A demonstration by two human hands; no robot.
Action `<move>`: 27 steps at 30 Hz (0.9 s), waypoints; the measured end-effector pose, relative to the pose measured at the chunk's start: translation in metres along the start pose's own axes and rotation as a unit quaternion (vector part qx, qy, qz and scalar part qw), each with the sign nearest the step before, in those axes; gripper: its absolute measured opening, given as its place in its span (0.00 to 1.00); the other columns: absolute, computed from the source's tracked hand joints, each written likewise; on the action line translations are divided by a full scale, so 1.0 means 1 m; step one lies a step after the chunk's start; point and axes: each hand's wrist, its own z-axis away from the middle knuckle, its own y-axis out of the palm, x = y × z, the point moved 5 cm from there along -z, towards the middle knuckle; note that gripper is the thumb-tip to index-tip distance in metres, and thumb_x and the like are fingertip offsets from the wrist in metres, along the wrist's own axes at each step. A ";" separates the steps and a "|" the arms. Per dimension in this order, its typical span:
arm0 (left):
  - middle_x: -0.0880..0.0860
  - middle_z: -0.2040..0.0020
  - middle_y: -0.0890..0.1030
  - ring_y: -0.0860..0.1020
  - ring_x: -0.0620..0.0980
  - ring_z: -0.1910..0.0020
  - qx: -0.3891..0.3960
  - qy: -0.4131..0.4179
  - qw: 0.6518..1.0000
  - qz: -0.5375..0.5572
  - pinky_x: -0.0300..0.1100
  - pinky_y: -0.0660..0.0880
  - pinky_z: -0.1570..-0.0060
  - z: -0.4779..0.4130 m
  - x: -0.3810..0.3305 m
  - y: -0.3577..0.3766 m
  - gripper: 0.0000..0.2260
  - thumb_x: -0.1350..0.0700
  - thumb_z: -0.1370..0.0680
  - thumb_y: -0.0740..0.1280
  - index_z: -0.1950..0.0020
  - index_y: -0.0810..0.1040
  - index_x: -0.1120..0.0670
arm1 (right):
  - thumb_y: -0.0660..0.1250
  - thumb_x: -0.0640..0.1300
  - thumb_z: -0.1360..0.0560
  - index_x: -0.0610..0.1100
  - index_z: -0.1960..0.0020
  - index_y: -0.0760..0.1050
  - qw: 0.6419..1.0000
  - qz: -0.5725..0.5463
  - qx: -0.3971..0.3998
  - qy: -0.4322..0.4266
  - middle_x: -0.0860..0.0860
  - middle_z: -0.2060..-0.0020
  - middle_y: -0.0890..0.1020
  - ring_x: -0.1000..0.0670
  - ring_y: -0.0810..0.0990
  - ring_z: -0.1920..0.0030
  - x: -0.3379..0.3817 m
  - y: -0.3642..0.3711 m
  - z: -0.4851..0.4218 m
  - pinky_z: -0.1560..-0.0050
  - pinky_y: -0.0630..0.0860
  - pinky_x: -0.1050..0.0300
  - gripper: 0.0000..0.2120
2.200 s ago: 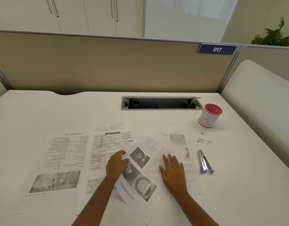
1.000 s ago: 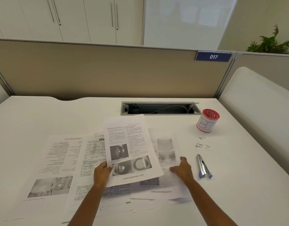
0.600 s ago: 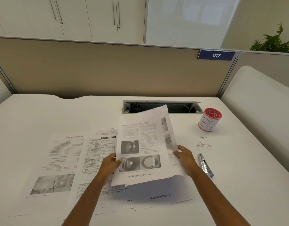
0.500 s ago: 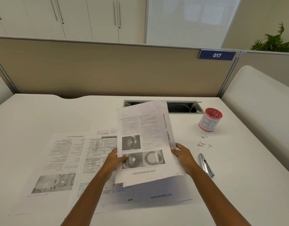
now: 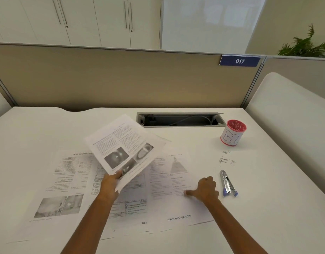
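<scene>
My left hand [image 5: 110,184] pinches the lower corner of a pair of printed sheets [image 5: 121,145], lifted off the white desk [image 5: 48,129] and tilted to the left. My right hand [image 5: 205,187] rests on the right part of a printed sheet [image 5: 176,204] lying flat, fingers curled, thumb stretched along the paper. More printed pages [image 5: 64,182] lie spread on the desk to the left. A silver stapler with blue ends [image 5: 227,183] lies just right of my right hand.
A red cup with a paper label [image 5: 232,132] stands at the back right, with several loose staples [image 5: 225,159] in front of it. An open cable tray [image 5: 178,120] is set into the desk. A beige partition [image 5: 121,77] closes the far edge.
My right hand let go of the lifted sheets and dropped onto the sheet lying on the desk. My left hand now holds the sheets alone and has swung them to the left.
</scene>
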 end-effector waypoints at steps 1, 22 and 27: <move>0.56 0.59 0.77 0.77 0.50 0.65 -0.006 -0.001 1.000 0.005 0.33 0.73 0.81 -0.001 0.001 -0.004 0.15 0.62 0.23 0.62 0.36 0.70 0.62 | 0.70 0.63 0.36 0.34 0.33 0.59 1.000 0.013 -0.010 0.004 0.43 0.37 0.64 0.44 0.65 0.35 0.000 0.002 0.002 0.39 0.70 0.48 0.45; 0.55 0.57 0.79 0.78 0.52 0.61 0.042 0.077 0.988 -0.128 0.44 0.75 0.63 0.022 0.017 0.022 0.15 0.71 0.25 0.61 0.40 0.73 0.63 | 0.63 0.32 0.29 0.37 0.45 0.73 0.899 -0.231 -0.321 -0.187 0.40 0.51 0.79 0.40 0.78 0.52 0.036 -0.085 0.032 0.56 0.75 0.50 0.13; 0.57 0.56 0.81 0.79 0.53 0.59 0.078 0.059 0.988 -0.123 0.40 0.77 0.66 0.027 0.026 0.042 0.13 0.69 0.25 0.62 0.42 0.74 0.61 | 0.63 0.33 0.29 0.37 0.46 0.74 0.890 -0.011 -0.286 -0.355 0.41 0.48 0.77 0.42 0.77 0.52 0.109 -0.059 0.073 0.62 0.76 0.55 0.11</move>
